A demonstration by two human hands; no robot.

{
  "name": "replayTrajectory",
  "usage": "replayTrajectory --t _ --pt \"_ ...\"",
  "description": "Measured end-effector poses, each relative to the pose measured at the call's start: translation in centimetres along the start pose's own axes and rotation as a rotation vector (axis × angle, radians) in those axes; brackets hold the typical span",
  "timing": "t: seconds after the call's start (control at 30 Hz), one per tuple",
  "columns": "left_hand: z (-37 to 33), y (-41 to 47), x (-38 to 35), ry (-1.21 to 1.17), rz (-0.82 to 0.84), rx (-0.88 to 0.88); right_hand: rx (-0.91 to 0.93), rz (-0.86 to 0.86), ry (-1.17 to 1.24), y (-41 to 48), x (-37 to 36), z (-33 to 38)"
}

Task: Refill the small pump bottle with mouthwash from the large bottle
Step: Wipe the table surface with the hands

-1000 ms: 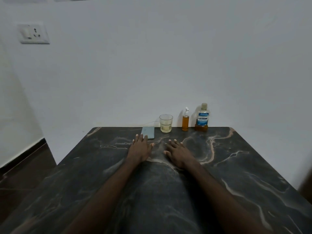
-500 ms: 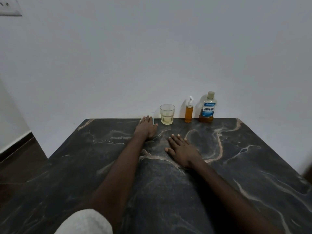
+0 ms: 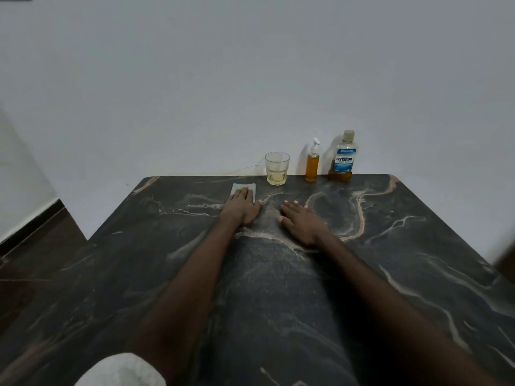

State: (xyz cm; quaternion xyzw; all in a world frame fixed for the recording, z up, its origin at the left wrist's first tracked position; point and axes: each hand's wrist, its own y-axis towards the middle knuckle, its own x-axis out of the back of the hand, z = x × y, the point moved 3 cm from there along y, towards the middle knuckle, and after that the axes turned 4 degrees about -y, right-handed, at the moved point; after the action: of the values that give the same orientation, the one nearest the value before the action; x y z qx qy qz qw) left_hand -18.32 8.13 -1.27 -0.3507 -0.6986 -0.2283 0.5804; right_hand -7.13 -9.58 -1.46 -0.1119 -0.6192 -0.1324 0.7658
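Observation:
The small pump bottle with amber liquid and a white pump stands upright at the table's far edge. Right beside it is the large mouthwash bottle, capped, with a blue label and a little amber liquid at its bottom. My left hand lies flat with its fingers on a pale green phone, well left of the bottles. My right hand rests flat on the dark marble table, palm down and holding nothing, nearer to me than the bottles.
A glass tumbler with some pale yellow liquid stands left of the pump bottle by the far edge. A thin cable runs behind it along the white wall. Dark floor lies beyond the table's left edge.
My left hand reached forward from the table's middle onto the phone and stays there. The right hand has hardly moved. The camera tilted down.

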Motion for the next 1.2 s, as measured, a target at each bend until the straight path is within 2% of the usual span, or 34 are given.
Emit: replayTrajectory --t 0.13,0.2,0.53,0.87,1.03,1.1,1.2 --pt "-0.8 -5.2 -0.5 -0.009 0.015 -0.011 0.003 -0.021 0.296 -1.5 1.9 -0.2" --pt "-1.4 -7.9 -0.8 -0.021 0.026 -0.017 -0.036 -0.034 0.353 -2.6 2.5 -0.1" --pt "-4.7 -17.0 -2.7 -0.056 0.031 0.004 -0.069 -0.093 0.039 -9.2 2.8 -0.4" --pt "-9.7 -23.1 -4.8 -0.098 -0.006 0.03 -0.116 -0.107 0.082 -16.1 2.9 -4.1" --pt "-13.9 -25.1 -6.3 -0.22 -0.021 -0.007 -0.145 -0.136 0.177 -17.4 3.5 -3.3" --pt "-14.1 -24.3 -5.0 -0.33 -0.086 -0.021 -0.127 -0.194 0.205 -17.8 3.5 -1.8" --pt "-11.6 -23.2 -1.0 -0.517 -0.321 0.017 -0.031 -0.241 0.213 -18.1 3.2 2.3"
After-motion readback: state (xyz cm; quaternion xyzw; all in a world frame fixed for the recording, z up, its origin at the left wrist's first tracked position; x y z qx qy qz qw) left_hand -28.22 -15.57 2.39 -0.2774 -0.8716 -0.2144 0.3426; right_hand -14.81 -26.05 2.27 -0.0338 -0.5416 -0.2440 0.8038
